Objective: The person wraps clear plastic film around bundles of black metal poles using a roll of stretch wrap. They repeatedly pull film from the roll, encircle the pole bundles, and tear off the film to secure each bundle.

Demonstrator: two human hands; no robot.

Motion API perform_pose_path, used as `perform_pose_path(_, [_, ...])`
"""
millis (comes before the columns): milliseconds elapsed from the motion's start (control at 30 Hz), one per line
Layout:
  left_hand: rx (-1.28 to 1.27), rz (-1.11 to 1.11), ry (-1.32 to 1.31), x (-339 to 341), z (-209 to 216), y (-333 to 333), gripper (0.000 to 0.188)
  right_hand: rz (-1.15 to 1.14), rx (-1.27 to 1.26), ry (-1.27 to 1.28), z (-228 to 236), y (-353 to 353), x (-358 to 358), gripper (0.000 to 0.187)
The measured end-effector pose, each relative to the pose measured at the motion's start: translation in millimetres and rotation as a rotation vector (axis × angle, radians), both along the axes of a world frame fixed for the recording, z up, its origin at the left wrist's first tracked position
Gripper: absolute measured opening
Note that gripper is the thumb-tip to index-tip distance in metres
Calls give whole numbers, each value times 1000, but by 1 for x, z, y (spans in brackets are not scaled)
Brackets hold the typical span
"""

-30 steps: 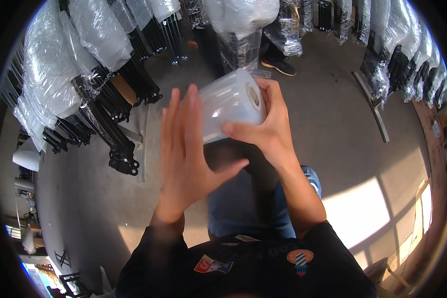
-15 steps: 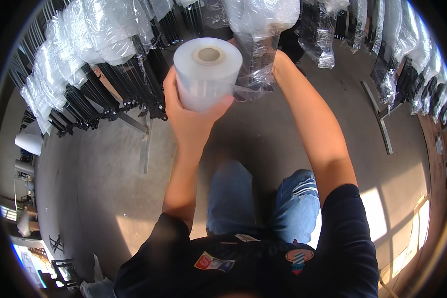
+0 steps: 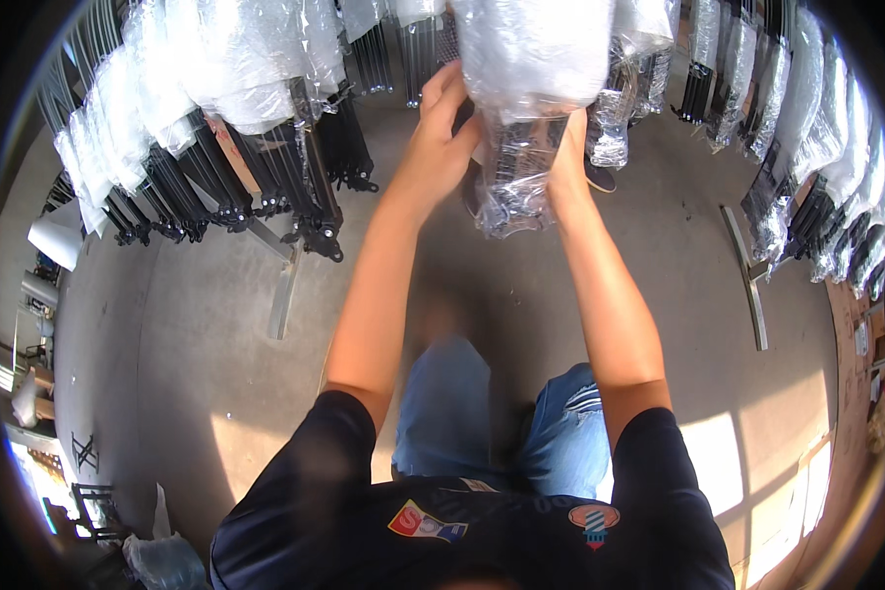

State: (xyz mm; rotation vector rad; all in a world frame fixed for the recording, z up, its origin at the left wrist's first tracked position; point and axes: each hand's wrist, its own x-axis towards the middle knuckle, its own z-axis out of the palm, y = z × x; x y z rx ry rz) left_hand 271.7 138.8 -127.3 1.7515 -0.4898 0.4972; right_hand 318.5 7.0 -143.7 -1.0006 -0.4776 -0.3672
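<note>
In front of me hangs a bundle of dark metal parts wrapped in clear stretch film (image 3: 519, 162), with a thick bubble-wrap cover (image 3: 536, 54) over its upper part. My left hand (image 3: 444, 143) is at the bundle's left side, fingers apart and curved, with no roll in it. At the right side my right hand (image 3: 568, 162) reaches behind the bundle; its fingers are hidden there. The roll of stretch film cannot be seen now.
Rows of hanging black metal parts under bubble wrap (image 3: 236, 69) line the left, and more wrapped bundles (image 3: 806, 128) hang at the right. Metal stand legs (image 3: 283, 295) rest on the concrete floor (image 3: 187, 324) at left, with another stand foot (image 3: 747, 280) at right. A dark shoe (image 3: 602, 179) shows behind the bundle.
The left hand has let go of the film roll, which has gone out of sight, and now sits at the bundle's left side. The bundle appears nearer and lower in the view.
</note>
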Motion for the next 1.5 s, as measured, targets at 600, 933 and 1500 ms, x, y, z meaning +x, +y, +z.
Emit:
perform_pose_path(600, [-233,-111,-52,-9,4,-49,65,536,-66,199,34,-92,-120,79])
perform_pose_path(933, [235,155,-317,-52,-42,-60,98,572,244,218,27,-78,-135,81])
perform_pose_path(1500, [8,343,-269,-37,-26,-93,73,609,29,215,44,-69,-135,81])
